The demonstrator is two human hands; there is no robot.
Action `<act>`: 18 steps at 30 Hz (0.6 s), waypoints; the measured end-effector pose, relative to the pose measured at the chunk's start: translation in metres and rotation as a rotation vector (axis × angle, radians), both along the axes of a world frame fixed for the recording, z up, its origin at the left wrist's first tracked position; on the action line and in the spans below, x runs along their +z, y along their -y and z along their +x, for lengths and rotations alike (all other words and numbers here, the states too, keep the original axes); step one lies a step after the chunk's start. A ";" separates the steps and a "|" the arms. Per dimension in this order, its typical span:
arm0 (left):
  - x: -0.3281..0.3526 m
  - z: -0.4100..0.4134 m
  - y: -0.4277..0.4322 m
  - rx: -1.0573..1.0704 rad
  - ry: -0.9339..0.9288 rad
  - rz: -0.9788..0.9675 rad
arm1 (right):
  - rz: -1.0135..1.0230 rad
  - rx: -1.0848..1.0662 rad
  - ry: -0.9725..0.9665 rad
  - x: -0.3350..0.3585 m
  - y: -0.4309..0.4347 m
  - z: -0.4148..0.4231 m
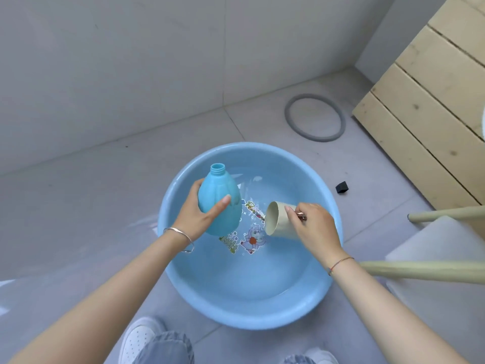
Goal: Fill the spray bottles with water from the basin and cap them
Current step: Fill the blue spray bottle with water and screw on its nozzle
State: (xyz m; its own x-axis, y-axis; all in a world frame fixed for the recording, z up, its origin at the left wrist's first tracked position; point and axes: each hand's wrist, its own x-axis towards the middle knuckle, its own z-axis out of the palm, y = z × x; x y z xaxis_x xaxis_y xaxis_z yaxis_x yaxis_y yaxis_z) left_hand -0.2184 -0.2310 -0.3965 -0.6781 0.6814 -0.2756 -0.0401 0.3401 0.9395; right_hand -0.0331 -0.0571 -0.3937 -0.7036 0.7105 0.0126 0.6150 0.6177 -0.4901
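A round blue basin with shallow water and a cartoon picture on its bottom sits on the grey floor. My left hand grips a light blue spray bottle over the basin's left half; the bottle is upright, uncapped, its open neck pointing up. My right hand holds a beige cup by its handle over the basin's right half. The cup lies tipped on its side, mouth facing left toward the bottle, a short gap between them.
A grey ring lies on the floor behind the basin. A small black block sits to the basin's right. Pale wooden slats rise at the right, and a white stool with wooden legs stands close by. My shoes show at the bottom.
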 end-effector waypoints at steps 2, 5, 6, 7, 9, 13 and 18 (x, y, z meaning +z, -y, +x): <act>-0.005 0.001 0.002 0.009 0.023 0.009 | 0.030 0.022 0.011 -0.006 0.000 -0.001; -0.009 0.001 0.006 0.031 0.037 0.021 | 0.046 0.047 0.023 -0.015 0.002 -0.003; -0.009 0.000 0.007 0.040 0.036 0.026 | 0.047 0.057 0.022 -0.018 0.004 -0.004; -0.009 0.000 0.008 0.047 0.039 0.029 | 0.051 0.073 0.017 -0.019 0.006 -0.005; -0.012 -0.002 0.010 0.056 0.050 0.034 | 0.071 0.121 -0.006 -0.026 0.009 -0.006; -0.014 -0.004 0.012 0.039 0.029 0.038 | 0.074 0.161 -0.013 -0.033 0.013 -0.007; -0.014 -0.005 0.011 0.015 0.042 0.046 | 0.008 0.107 -0.030 -0.038 0.014 -0.004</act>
